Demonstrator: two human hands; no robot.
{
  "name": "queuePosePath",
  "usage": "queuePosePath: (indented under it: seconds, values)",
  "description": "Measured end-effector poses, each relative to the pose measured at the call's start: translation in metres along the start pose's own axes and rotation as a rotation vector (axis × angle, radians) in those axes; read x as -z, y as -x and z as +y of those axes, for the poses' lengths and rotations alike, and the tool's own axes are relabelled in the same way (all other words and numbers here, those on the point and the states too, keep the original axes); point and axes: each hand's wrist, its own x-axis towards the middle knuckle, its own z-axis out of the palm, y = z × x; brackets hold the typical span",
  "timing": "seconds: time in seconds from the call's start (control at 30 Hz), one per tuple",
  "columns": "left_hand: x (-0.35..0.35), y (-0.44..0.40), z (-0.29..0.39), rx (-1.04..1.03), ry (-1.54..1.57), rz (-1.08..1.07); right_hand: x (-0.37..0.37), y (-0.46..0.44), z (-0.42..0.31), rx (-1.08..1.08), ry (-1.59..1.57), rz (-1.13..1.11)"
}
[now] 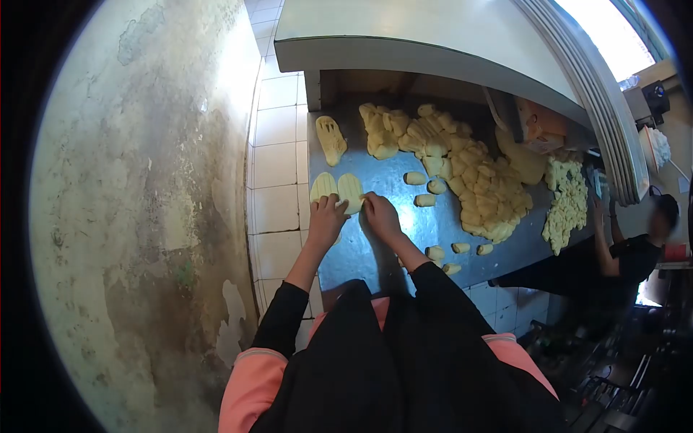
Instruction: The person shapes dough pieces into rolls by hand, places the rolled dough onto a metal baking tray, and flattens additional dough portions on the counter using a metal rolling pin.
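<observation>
Two flattened oval dough pieces with lengthwise lines lie side by side near the table's left edge: the left dough piece (323, 185) and the right dough piece (351, 188). The fingers of my left hand (326, 217) are bent together at the near end of the pair, covering part of both. At the right piece's near right edge, my right hand (380, 218) pinches with thumb and fingers. Farther up the table lies a longer flat dough piece (331, 141) with slits in its far end. Small dough rolls (415, 178) sit to the right of my hands.
A large heap of cut dough (484, 180) spreads over the metal table (390, 252), with a crumblier dough pile (564, 198) farther right. A shelf (433, 58) overhangs the back. A stained wall (159, 202) stands left. Another person (635, 252) works at the far right.
</observation>
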Motion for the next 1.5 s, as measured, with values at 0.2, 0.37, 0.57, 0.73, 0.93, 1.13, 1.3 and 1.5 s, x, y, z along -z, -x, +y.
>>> queuePosePath:
  seconds: [0.2, 0.37, 0.57, 0.73, 0.93, 1.13, 1.3, 1.5]
  values:
    - [-0.008, -0.001, -0.003, -0.066, -0.04, -0.072, -0.014, -0.008, -0.016, 0.14, -0.046, 0.153]
    - [-0.011, -0.002, -0.004, -0.025, 0.099, 0.0, -0.013, 0.003, -0.031, 0.322, 0.138, 0.033]
    - [-0.006, -0.007, 0.012, 0.067, 0.377, 0.169, -0.003, 0.014, -0.038, 0.293, 0.189, -0.037]
    - [-0.008, -0.017, 0.021, 0.399, 0.865, 0.24, -0.011, 0.014, -0.022, 0.147, -0.217, -0.009]
    - [0.001, -0.017, -0.001, -0.066, 0.556, 0.046, -0.027, 0.013, -0.008, 0.037, -0.326, 0.022]
    - [-0.005, -0.022, -0.015, -0.226, 0.532, -0.046, -0.02, 0.015, -0.021, 0.118, -0.291, 0.128]
    - [0.0, -0.034, -0.008, -0.084, 0.62, -0.047, -0.018, 0.01, -0.022, 0.051, -0.343, 0.104]
    - [-0.012, -0.014, 0.005, 0.118, 0.746, 0.005, -0.011, 0.021, -0.006, -0.043, -0.544, 0.072]
